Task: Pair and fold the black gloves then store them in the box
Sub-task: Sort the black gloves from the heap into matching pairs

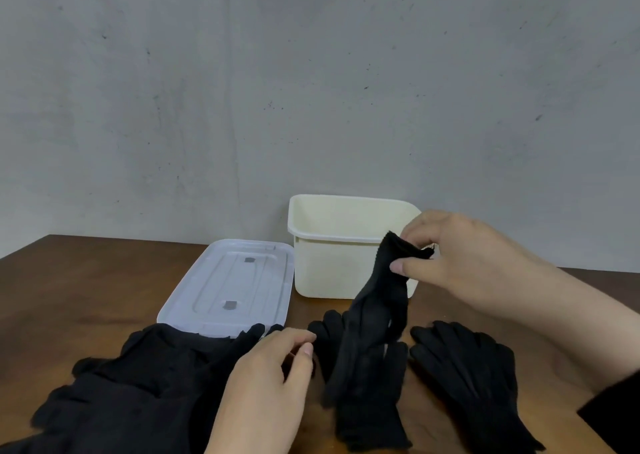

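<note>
My right hand [464,263] pinches the cuff of a black glove [374,315] and holds it up in front of the cream box [332,266]; the glove's fingers hang down onto another black glove [370,408] lying flat on the table. My left hand [266,384] hovers just left of that flat glove, fingers curled, holding nothing that I can see. A heap of black gloves [138,391] lies at the left. One more black glove [474,377] lies at the right. The box is open; nothing shows inside from here.
The translucent lid [228,287] lies flat left of the box, partly under the glove heap. A brown wooden table [86,287] carries everything. A grey concrete wall stands close behind the box.
</note>
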A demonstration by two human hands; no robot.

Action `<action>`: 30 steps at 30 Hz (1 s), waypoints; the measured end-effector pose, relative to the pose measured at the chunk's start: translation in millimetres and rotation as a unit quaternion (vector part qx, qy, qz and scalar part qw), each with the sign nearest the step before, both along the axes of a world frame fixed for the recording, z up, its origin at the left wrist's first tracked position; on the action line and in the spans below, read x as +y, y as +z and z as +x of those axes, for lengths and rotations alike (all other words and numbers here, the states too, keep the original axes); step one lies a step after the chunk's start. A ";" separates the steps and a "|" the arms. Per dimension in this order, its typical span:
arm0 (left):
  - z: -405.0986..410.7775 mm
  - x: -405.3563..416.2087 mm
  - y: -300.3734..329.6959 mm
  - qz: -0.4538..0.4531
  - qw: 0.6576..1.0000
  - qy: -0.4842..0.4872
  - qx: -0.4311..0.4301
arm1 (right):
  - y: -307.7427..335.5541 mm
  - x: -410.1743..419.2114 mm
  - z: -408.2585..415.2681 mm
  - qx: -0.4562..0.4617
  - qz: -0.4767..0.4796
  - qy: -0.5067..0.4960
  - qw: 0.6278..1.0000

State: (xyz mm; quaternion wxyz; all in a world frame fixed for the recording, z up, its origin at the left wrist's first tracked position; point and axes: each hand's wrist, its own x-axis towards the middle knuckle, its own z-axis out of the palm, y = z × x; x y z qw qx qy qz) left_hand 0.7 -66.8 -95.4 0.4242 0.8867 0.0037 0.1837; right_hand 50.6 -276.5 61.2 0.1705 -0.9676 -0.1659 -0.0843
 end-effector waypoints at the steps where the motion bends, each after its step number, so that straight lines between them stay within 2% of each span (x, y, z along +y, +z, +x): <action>1: 0.1 -0.1 0.0 -0.001 1.000 0.008 -0.002 | -1.3 0.3 3.6 0.001 0.020 -0.009 1.000; 4: -0.1 -1.7 0.7 0.001 1.000 0.013 0.000 | -5.4 2.5 14.6 0.009 0.088 -0.032 0.996; 8: -3.8 -0.5 3.9 -0.009 1.000 0.003 0.008 | -10.9 4.3 20.3 -0.051 0.180 -0.040 0.982; 11: -6.0 2.0 6.8 -0.009 1.000 0.002 0.012 | -32.1 1.7 5.6 -0.066 0.203 -0.010 0.977; 13: -7.1 2.3 7.8 -0.005 1.000 0.002 0.013 | -62.4 -0.4 -12.0 -0.084 0.178 0.019 0.980; 15: -8.4 2.7 6.5 0.009 1.000 -0.006 0.012 | -104.2 -2.2 -29.8 -0.078 0.113 0.045 0.989; 18: -9.5 -0.2 2.3 0.069 0.996 -0.058 0.025 | -163.8 -8.1 -47.1 -0.017 0.057 0.083 0.995; 20: -10.0 -3.3 -1.9 0.121 0.985 -0.109 0.052 | -188.9 -12.3 -50.0 -0.011 0.041 0.103 0.994; 23: -11.1 -9.2 -11.0 0.220 0.960 -0.148 0.089 | -189.4 -16.8 -51.1 0.008 0.053 0.098 0.994; 25: -11.7 -10.7 -14.3 0.255 0.951 -0.150 0.094 | -180.6 -18.9 -52.7 0.016 0.031 0.110 0.993; 27: -11.7 -10.8 -15.0 0.255 0.952 -0.144 0.086 | -176.9 -16.4 -52.8 -0.002 0.017 0.120 0.993; 30: -13.2 -10.0 -9.7 0.233 0.962 -0.129 0.051 | -178.5 -7.3 -54.5 -0.007 0.045 0.123 0.991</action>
